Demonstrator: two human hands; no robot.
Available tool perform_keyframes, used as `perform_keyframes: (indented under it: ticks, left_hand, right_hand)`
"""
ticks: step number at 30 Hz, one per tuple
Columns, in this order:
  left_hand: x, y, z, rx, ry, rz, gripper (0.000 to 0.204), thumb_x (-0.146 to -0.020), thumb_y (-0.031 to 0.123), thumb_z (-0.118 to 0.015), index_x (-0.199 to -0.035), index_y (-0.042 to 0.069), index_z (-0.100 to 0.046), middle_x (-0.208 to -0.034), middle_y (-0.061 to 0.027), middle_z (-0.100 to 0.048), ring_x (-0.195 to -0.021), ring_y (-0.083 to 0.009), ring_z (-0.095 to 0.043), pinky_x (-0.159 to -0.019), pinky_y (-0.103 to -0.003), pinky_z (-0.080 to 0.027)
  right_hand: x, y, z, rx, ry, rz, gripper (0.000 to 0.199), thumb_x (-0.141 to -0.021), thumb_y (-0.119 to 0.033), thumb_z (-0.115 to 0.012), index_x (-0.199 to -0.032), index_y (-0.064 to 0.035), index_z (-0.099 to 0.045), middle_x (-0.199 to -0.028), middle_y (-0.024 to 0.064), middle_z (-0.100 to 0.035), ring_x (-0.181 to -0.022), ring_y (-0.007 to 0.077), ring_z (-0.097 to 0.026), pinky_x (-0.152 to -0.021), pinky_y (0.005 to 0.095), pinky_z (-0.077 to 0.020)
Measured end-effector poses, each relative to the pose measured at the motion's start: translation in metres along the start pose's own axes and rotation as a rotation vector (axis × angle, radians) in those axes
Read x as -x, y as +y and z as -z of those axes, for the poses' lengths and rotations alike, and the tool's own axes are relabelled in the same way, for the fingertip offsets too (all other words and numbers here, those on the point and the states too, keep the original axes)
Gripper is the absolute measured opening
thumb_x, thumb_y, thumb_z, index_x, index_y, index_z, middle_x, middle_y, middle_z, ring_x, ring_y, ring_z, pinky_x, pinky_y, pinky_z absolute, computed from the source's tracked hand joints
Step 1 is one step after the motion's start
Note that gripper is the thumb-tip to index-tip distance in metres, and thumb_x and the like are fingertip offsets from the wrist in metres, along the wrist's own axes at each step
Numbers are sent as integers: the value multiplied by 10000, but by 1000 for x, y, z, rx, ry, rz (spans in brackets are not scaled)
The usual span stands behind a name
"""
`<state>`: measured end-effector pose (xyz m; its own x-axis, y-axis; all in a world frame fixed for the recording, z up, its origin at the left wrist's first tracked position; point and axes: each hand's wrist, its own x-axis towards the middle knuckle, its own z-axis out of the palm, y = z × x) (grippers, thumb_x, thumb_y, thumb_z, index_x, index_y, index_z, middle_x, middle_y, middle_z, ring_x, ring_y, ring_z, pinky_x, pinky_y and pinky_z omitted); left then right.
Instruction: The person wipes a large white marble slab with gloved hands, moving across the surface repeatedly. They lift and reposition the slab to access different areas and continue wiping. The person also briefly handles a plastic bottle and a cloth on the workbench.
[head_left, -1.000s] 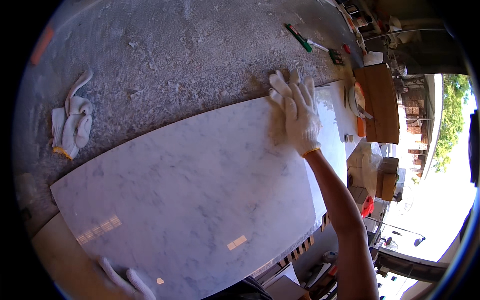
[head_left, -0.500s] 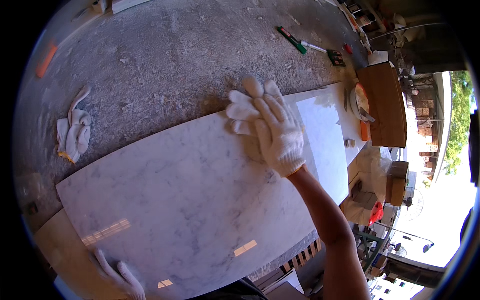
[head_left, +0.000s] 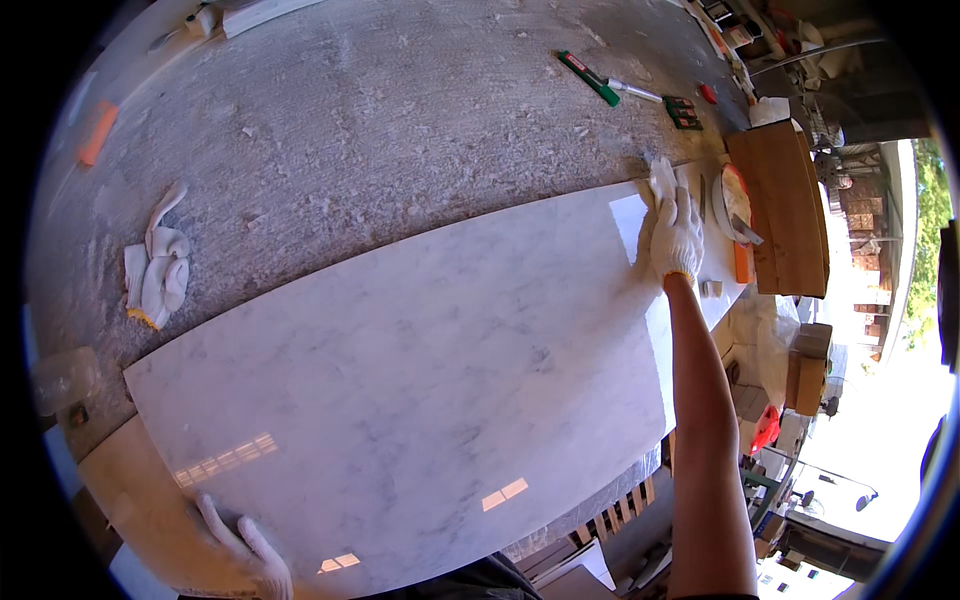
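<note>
A white-and-grey marble-patterned slab (head_left: 400,370) lies glossy side up in front of me. My right hand (head_left: 678,240), in a white knitted glove, is at its right end with a loose white cotton glove (head_left: 661,178) under its fingers; most of that loose glove is hidden. At the near left, my left hand (head_left: 250,560), also gloved, rests with its fingers stretched out on the slab's edge. Another crumpled white glove (head_left: 160,270) with a yellow cuff lies on the rough grey surface beyond the slab's left end.
Beyond the slab, the grey worktop (head_left: 400,130) carries a green-handled tool (head_left: 590,78) and an orange block (head_left: 97,133). Past my right hand stand a tub of pale paste (head_left: 733,200) with a scraper and a cardboard box (head_left: 778,210). A pale small block (head_left: 712,288) sits nearby.
My right hand has slid right across the slab, from its middle to its right end, with the loose glove beneath it. My left hand stays at the near left edge.
</note>
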<state>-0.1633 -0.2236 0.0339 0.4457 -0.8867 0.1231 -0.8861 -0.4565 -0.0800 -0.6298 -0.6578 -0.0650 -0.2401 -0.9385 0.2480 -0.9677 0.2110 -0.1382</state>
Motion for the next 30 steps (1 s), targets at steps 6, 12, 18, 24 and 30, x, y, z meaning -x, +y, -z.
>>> perform_keyframes:
  ticks: [6, 12, 18, 24, 30]
  left_hand:
    - [20, -64, -24, -98, -310, -12, 572, -1019, 264, -483, -1490, -41, -375, -1465, -295, -448, -1329, -460, -459, -1126, -542, -348]
    - [24, -46, -28, 140, -108, 71, 515, -1019, 246, -515, -1442, -40, -447, -1406, -278, -507, -1267, -445, -506, -1082, -533, -384]
    - [19, -38, -22, 262, -6, 99, 460, -1019, 228, -547, -1393, -38, -519, -1347, -262, -567, -1206, -430, -553, -1038, -524, -420]
    - [8, -37, -18, 343, 33, 82, 409, -1019, 210, -578, -1345, -36, -592, -1288, -246, -627, -1145, -416, -600, -994, -515, -456]
    - [4, -20, -8, 207, 112, 75, 370, -1045, 224, -521, -1284, -45, -602, -1147, -240, -643, -1004, -410, -617, -908, -510, -478]
  right_hand:
    - [-2, 6, 3, 111, -8, -24, 587, -1039, -491, -320, -1489, -154, -490, -1451, 191, -541, -1322, 406, -499, -1117, 472, -372]
    - [-18, 8, -1, 70, -22, -123, 670, -987, -604, -358, -1494, -190, -507, -1423, 198, -577, -1319, 394, -527, -1112, 448, -389]
    - [-37, 16, -6, -730, -264, -368, 510, -976, -478, -574, -1266, -67, -659, -1113, 63, -681, -1017, 188, -641, -879, 315, -518]
    - [-28, 63, 1, -776, -346, 110, 335, -1008, -382, -568, -1134, -97, -691, -1094, 67, -637, -1029, 179, -605, -894, 312, -496]
    - [51, -46, 28, -149, -27, 176, 435, -971, -351, -579, -1341, -126, -619, -1293, 233, -613, -1209, 409, -559, -1049, 469, -425]
